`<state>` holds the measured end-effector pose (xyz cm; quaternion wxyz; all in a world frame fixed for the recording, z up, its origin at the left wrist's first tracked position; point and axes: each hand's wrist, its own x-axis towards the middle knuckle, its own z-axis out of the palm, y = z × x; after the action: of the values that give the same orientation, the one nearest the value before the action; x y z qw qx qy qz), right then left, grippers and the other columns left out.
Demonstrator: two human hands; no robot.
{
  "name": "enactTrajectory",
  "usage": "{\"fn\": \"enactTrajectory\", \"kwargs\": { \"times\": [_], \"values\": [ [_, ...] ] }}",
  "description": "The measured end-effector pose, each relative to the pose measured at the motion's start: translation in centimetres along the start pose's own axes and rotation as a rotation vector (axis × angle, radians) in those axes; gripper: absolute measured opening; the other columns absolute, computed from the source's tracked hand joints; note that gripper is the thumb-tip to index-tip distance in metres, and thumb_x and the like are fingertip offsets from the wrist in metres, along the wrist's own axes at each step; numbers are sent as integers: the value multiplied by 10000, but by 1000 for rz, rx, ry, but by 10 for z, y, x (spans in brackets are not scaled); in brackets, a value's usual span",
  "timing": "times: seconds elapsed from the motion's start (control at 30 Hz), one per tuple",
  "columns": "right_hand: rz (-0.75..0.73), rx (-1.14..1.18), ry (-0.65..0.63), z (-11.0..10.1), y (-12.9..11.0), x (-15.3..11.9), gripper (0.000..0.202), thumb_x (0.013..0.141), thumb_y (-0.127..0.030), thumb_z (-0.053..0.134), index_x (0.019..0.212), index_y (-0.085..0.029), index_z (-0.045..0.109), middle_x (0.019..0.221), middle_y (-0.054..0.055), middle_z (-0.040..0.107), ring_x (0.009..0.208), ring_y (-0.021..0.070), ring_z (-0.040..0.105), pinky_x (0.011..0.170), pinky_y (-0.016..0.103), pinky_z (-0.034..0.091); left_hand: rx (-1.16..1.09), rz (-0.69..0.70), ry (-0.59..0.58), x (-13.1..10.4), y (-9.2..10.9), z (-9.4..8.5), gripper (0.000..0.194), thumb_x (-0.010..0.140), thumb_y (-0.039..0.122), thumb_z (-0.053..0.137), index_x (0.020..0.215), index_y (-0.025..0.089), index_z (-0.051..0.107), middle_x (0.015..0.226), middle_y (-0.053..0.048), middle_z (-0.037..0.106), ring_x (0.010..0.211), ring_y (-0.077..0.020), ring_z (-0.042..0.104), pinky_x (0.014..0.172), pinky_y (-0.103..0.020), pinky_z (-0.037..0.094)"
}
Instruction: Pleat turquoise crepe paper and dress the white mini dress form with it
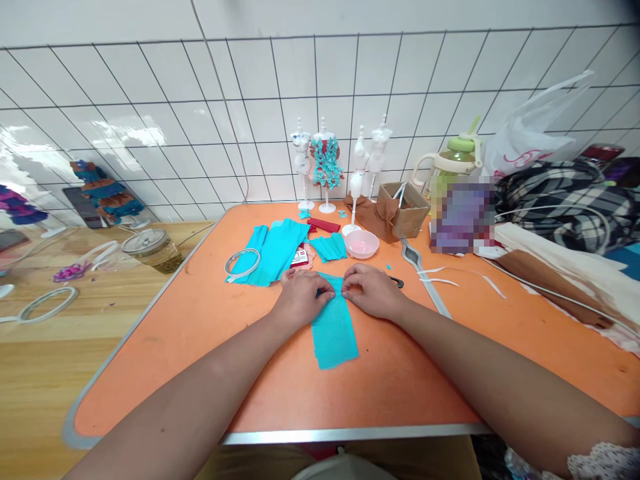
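A turquoise crepe paper strip [336,333] lies lengthwise on the orange table in front of me, its near end flat. My left hand [303,297] has its fingertips bent onto the strip's left edge. From the other side, my right hand [370,291] pinches the right edge at about the same height. Between the hands the paper looks slightly gathered, and the fingers partly cover its far end. Just beyond are a larger turquoise crepe paper piece [280,250] with a tape roll [243,265] on it, and a small folded turquoise piece [330,247].
A pink bowl [362,245] stands behind my right hand, near white mini mannequins [359,160]; one mannequin wears a turquoise ruffled dress [327,162]. A cardboard box [404,208], a drink bottle [455,160] and fabrics [560,200] fill the right. A glass jar [153,249] sits left.
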<state>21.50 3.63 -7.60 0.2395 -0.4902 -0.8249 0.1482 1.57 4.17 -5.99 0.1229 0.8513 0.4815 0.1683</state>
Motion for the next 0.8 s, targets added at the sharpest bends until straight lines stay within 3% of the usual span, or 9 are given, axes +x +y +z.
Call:
{"fn": "enactTrajectory", "kwargs": {
  "times": [0.17, 0.8],
  "values": [
    [68, 108, 50, 2, 2, -1, 72, 778, -249, 638, 802, -232, 704, 1010, 14, 615, 901, 164, 579, 797, 300, 439, 25, 0, -8, -1, 2, -1, 147, 821, 302, 572, 791, 260, 710, 877, -22, 706, 938, -230, 571, 953, -482, 223],
    [179, -108, -2, 6, -10, 12, 36, 731, -232, 623, 720, -205, 644, 944, 33, 602, 776, 164, 566, 609, 264, 358, 94, -16, 20, 0, 5, -2, 110, 804, 309, 591, 833, 256, 683, 879, -40, 659, 972, -257, 541, 965, -500, 232]
  ]
}}
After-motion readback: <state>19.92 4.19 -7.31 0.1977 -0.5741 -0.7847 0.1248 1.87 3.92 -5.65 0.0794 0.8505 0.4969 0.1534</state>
